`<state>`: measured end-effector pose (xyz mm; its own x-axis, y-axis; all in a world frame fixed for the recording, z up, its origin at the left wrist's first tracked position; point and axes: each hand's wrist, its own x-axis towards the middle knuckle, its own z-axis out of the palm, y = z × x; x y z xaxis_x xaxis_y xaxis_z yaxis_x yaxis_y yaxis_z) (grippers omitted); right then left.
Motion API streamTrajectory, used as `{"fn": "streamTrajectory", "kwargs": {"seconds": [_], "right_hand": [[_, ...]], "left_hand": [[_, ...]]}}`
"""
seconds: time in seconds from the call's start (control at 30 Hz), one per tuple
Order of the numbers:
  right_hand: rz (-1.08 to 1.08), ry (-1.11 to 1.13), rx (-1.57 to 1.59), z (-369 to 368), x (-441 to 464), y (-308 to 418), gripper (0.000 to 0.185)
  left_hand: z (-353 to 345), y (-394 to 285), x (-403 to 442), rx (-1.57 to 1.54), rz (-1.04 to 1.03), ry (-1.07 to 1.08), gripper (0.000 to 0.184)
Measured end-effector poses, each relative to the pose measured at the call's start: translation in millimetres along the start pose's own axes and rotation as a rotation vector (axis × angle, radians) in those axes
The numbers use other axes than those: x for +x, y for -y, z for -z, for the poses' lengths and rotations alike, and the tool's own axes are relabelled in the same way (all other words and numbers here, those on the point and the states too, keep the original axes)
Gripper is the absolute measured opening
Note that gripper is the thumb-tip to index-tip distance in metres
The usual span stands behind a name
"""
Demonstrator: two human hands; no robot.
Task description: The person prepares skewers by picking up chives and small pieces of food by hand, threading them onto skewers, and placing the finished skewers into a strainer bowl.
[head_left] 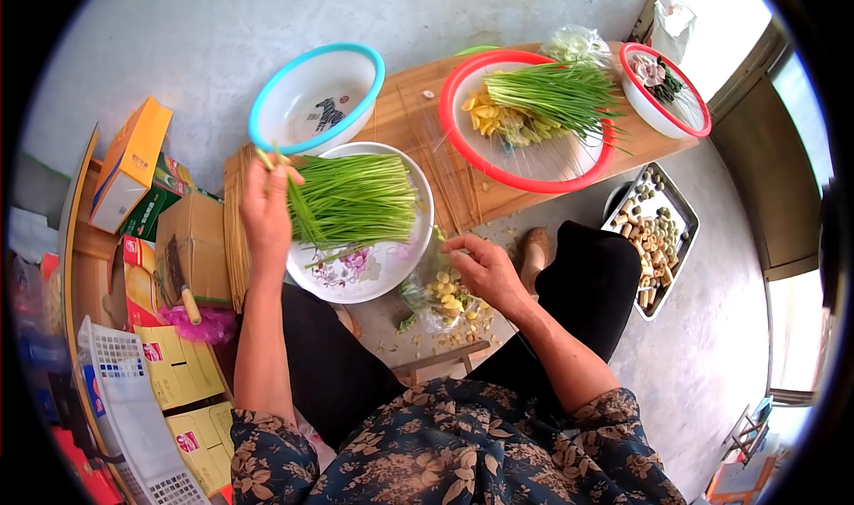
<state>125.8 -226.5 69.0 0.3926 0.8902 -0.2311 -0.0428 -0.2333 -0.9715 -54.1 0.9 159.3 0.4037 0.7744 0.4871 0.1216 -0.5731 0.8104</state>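
My left hand [267,207] is closed round a few green chives whose pale ends stick up above the fingers. It is over the left edge of a white floral plate [342,284]. A thick pile of long chives [360,198] lies across that plate. My right hand [485,269], right of the plate, is closed in a pinch; a small greenish tip shows by its fingers, but what it grips is too small to name. Below that hand is a clear plastic bag [442,318] with yellow pieces in it.
On the wooden table [405,105] are a blue-rimmed basin [378,65], a red-rimmed basin [449,123] with chives and yellow slices, and thin sticks [440,163]. A stick bundle [235,238] and a knife [182,283] are left. Skewered food fills a metal tray [654,314] right.
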Motion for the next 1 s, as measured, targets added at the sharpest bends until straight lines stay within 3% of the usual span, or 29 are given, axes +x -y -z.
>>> {"fn": "streamTrajectory", "kwargs": {"seconds": [0.1, 0.3, 0.4, 0.6, 1.0], "right_hand": [[0.04, 0.025, 0.031, -2, 1, -3, 0.018], [0.005, 0.052, 0.085, -5, 2, -5, 0.018], [-0.016, 0.058, 0.111, -6, -2, 2, 0.019], [-0.027, 0.078, 0.157, -8, -1, -2, 0.019], [-0.04, 0.169, 0.224, -25, 2, 2, 0.02]], "left_hand": [[14, -29, 1, -0.485, 0.168, 0.08, 0.022], [-16, 2, -44, -0.743, 0.624, 0.353, 0.027], [-32, 35, -67, -0.889, 0.761, 0.365, 0.026], [-46, 69, -88, -0.89, 0.843, 0.251, 0.019], [-59, 80, -97, -0.887, 0.902, 0.285, 0.023]]}}
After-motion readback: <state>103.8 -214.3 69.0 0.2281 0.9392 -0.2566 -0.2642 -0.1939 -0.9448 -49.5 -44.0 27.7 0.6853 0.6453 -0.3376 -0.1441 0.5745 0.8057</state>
